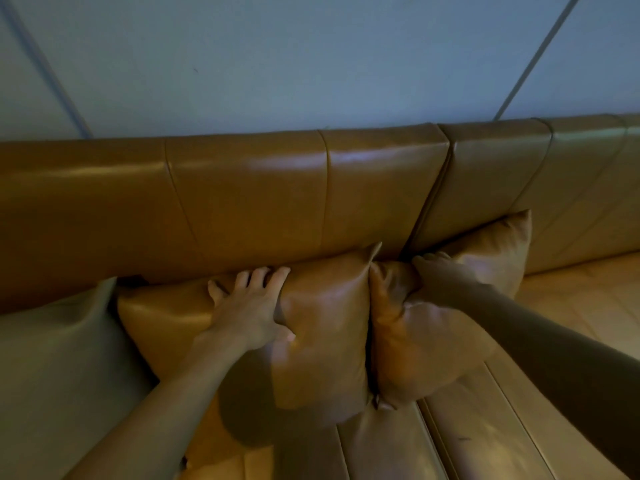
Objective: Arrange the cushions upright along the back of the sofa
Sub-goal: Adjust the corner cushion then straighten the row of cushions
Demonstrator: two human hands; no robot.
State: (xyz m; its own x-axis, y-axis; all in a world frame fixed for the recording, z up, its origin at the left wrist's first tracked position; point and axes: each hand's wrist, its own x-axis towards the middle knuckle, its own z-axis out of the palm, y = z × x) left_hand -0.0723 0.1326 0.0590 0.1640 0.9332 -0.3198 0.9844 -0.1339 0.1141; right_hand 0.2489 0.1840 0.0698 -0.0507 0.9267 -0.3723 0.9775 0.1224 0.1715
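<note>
The left cushion [52, 358] is cut by the frame edge; right hand's [446, 271] fingertips hidden

1. A tan leather sofa [242, 188] fills the view, its backrest running under a pale wall [311, 57].
2. The middle cushion [322, 327] leans against the backrest, its top edge touching it.
3. The left hand [249, 313] grips that cushion's top edge, fingers [258, 273] over the back, thumb on the front face.
4. The right cushion [426, 341] stands just beside the middle cushion, their sides touching, also against the backrest.
5. The right hand [446, 271] presses on its top edge, which is dented.
6. A greenish cushion [59, 358] stands left of the middle cushion, touching it.
</note>
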